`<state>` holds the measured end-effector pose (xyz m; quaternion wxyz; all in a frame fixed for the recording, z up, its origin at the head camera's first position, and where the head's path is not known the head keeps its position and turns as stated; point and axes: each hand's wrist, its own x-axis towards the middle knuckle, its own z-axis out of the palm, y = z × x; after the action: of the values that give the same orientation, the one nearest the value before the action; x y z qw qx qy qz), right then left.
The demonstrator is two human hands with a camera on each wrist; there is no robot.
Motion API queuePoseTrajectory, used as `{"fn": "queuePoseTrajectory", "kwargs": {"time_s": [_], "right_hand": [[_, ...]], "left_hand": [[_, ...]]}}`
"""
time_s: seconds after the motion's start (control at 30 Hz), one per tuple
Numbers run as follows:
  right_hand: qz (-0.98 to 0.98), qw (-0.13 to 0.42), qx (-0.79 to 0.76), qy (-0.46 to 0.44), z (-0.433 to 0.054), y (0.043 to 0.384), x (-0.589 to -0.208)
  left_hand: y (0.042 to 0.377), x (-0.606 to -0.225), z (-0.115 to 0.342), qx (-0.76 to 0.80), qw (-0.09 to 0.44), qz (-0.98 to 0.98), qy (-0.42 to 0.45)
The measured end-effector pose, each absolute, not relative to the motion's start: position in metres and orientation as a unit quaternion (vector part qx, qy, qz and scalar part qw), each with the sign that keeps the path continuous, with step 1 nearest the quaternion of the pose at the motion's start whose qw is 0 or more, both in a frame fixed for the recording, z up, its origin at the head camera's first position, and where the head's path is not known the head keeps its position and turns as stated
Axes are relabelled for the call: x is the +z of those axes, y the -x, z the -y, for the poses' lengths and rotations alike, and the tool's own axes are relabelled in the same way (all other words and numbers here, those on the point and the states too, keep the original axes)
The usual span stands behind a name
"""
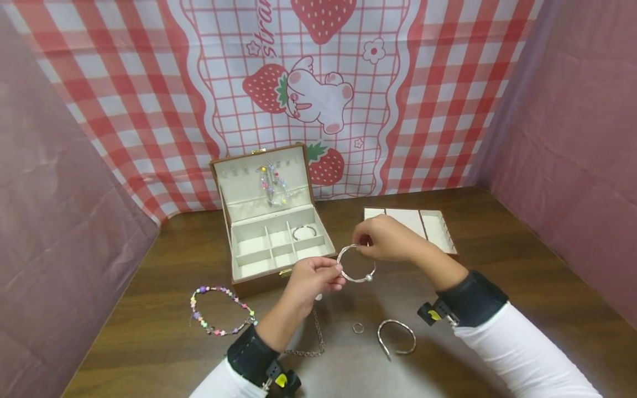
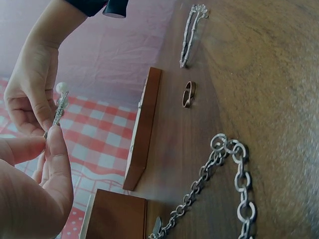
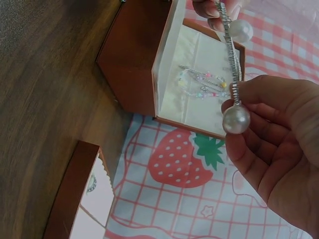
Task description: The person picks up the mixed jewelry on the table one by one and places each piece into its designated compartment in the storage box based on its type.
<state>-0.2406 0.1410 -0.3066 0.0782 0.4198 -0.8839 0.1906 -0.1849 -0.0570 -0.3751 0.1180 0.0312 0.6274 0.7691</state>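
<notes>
Both hands hold a thin silver bracelet [image 1: 355,281] in the air, in front of the jewelry box [image 1: 259,284]. My left hand [image 1: 311,282] pinches its left side between thumb and fingers. With thumb and fingertips, my right hand [image 1: 383,237] grips the upper right of the loop. Large pearls show on the bracelet in the right wrist view, one pearl [image 3: 236,119] by the right fingers. On the table below lie a small ring [image 1: 358,328] and an open-ended silver bangle [image 1: 413,338]. A silver chain [image 2: 199,181] lies partly hidden under the left forearm.
The box's lid stands raised, with beaded jewelry [image 1: 271,185] hanging inside. One back compartment holds a silver bangle [image 1: 303,228]. Behind the right hand lies a divided tray [image 1: 436,229]. A colorful beaded strand [image 1: 198,316] lies at left. A checked cloth [image 1: 443,110] hangs behind.
</notes>
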Motion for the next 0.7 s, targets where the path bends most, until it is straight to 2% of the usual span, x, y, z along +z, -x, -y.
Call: {"fn": "queuePoseTrajectory", "kwargs": {"time_s": [0.1,0.4,0.6,0.7], "right_hand": [[0.883,0.074,0.219,-0.408,-0.141,0.243,-0.309],[0.876,0.016,0.332,-0.351,-0.149,0.248,-0.315],[0.847,-0.088,0.436,-0.290,-0.144,0.252,-0.324],[0.835,-0.118,0.480,-0.241,-0.138,0.252,-0.328]], "left_hand": [[0.186,-0.375,0.059,0.770,0.107,-0.629,-0.029],[0.189,-0.374,0.066,0.770,0.089,-0.631,-0.014],[0.191,-0.376,0.074,0.767,0.073,-0.637,-0.013],[0.193,-0.377,0.079,0.765,0.066,-0.641,-0.007]]}}
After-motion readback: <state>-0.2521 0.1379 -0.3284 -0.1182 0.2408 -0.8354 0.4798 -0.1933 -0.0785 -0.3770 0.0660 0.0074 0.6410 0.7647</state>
